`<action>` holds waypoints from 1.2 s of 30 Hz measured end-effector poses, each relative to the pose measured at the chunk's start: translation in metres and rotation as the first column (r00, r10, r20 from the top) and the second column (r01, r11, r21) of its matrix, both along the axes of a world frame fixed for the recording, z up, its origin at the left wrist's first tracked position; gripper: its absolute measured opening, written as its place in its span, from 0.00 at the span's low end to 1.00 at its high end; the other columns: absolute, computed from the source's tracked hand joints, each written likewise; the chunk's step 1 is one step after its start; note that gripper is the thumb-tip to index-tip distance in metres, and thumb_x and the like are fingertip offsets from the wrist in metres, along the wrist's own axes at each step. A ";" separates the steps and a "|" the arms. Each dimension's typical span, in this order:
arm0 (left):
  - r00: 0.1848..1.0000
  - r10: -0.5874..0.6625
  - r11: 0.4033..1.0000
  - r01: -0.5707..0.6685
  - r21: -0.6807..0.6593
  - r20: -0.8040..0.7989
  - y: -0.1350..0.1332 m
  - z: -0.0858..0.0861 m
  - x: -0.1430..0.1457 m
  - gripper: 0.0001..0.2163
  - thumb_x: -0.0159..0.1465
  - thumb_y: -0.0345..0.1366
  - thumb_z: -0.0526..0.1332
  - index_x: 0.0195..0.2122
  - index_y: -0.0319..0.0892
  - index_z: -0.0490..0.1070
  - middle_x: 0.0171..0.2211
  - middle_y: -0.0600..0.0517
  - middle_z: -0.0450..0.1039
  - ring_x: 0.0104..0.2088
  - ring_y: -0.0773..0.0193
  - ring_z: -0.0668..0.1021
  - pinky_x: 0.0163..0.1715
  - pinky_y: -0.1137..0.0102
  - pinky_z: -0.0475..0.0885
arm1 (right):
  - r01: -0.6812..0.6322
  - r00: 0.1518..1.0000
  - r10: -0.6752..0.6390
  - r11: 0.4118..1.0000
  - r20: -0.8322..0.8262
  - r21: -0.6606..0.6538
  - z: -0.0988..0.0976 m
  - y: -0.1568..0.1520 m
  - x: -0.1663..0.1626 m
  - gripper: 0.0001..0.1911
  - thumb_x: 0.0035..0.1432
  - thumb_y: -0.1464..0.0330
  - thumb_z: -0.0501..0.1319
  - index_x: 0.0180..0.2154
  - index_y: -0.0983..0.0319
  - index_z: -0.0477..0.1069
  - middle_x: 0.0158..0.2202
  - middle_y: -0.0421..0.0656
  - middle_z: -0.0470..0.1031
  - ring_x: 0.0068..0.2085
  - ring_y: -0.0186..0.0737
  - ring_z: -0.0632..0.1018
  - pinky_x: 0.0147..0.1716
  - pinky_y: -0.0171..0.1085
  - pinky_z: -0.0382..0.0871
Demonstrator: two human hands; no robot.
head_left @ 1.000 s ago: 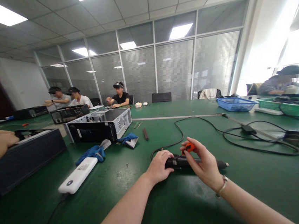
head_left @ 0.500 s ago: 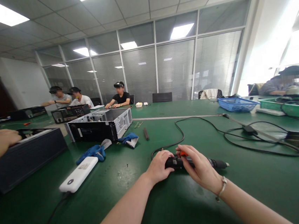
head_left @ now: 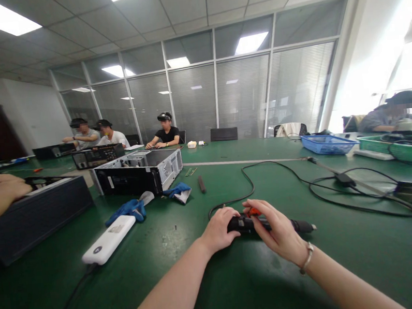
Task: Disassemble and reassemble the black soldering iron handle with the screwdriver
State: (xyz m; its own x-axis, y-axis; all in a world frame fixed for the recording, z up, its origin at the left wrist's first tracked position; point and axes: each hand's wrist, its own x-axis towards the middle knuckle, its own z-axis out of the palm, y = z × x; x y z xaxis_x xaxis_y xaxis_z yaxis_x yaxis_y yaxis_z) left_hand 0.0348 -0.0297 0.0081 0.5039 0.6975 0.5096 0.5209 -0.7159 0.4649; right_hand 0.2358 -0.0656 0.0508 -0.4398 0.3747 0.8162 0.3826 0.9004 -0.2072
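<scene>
Head camera, looking down a long green surface in a bright office.

Toward the near edge, about midway along it, our two bare hands meet over a black corded tool that lies flat on the surface. Our left hand is curled around the tool's rear end and grips it. Our right hand arches over the middle of the tool, and its fingertips pinch a small orange piece against the tool's top. The orange piece touches the tool, but we cannot tell whether it is fully seated. The tool's dark tip pokes out beyond our right hand. Its black cable loops away toward the far edge.

To the left lie a white power strip, blue gloves and an opened computer case. A co-worker's hand rests on another black case at the left edge. Near the right edge stand a blue basket and a green basket. Other people sit at the far side.
</scene>
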 end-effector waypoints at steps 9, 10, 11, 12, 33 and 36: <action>1.000 0.020 1.000 -0.020 -0.004 -0.010 0.002 -0.003 -0.001 0.23 0.51 0.30 0.68 0.48 0.45 0.65 0.50 0.48 0.68 0.51 0.54 0.69 0.55 0.58 0.61 | 0.032 0.999 -0.034 0.998 -0.024 -0.046 -0.002 0.002 -0.002 0.28 0.62 0.76 0.50 0.62 0.54 0.50 0.54 0.50 0.65 0.50 0.41 0.73 0.48 0.44 0.72; 1.000 0.019 1.000 -0.019 -0.002 -0.009 0.002 -0.003 -0.001 0.23 0.51 0.31 0.68 0.48 0.45 0.65 0.49 0.49 0.68 0.51 0.54 0.70 0.55 0.58 0.61 | 0.031 0.999 -0.033 0.998 -0.033 -0.045 -0.002 0.002 -0.003 0.28 0.62 0.76 0.50 0.62 0.54 0.50 0.55 0.50 0.65 0.49 0.40 0.74 0.48 0.44 0.72; 1.000 0.018 1.000 -0.018 0.001 -0.009 0.001 -0.002 -0.001 0.23 0.51 0.31 0.69 0.48 0.45 0.65 0.49 0.49 0.69 0.51 0.54 0.70 0.55 0.59 0.61 | 0.032 0.998 -0.034 0.999 -0.049 -0.038 -0.003 0.002 -0.003 0.29 0.62 0.76 0.50 0.62 0.54 0.49 0.54 0.50 0.66 0.49 0.40 0.74 0.48 0.44 0.72; 1.000 0.017 1.000 -0.017 0.004 -0.008 0.001 -0.002 -0.001 0.23 0.51 0.31 0.69 0.48 0.45 0.66 0.49 0.49 0.69 0.51 0.54 0.70 0.55 0.59 0.62 | 0.036 0.997 -0.039 0.999 -0.073 -0.029 -0.004 0.002 -0.002 0.29 0.62 0.76 0.50 0.62 0.54 0.49 0.54 0.49 0.66 0.48 0.40 0.74 0.48 0.45 0.72; 0.998 0.053 0.998 -0.052 -0.040 0.016 0.011 -0.011 -0.011 0.28 0.49 0.33 0.68 0.52 0.44 0.65 0.51 0.47 0.69 0.52 0.53 0.70 0.55 0.58 0.63 | 0.025 0.857 0.217 0.888 0.468 -0.458 -0.006 -0.019 -0.025 0.17 0.42 0.70 0.64 0.39 0.59 0.74 0.27 0.38 0.73 0.27 0.34 0.71 0.27 0.32 0.63; 0.998 0.064 0.996 -0.064 -0.067 -0.001 0.013 -0.011 -0.016 0.26 0.49 0.33 0.69 0.51 0.43 0.67 0.49 0.48 0.71 0.50 0.55 0.72 0.52 0.62 0.66 | 0.022 0.904 0.191 0.872 0.383 -0.489 -0.003 -0.009 -0.017 0.13 0.47 0.63 0.65 0.36 0.60 0.75 0.25 0.38 0.73 0.25 0.32 0.70 0.25 0.31 0.63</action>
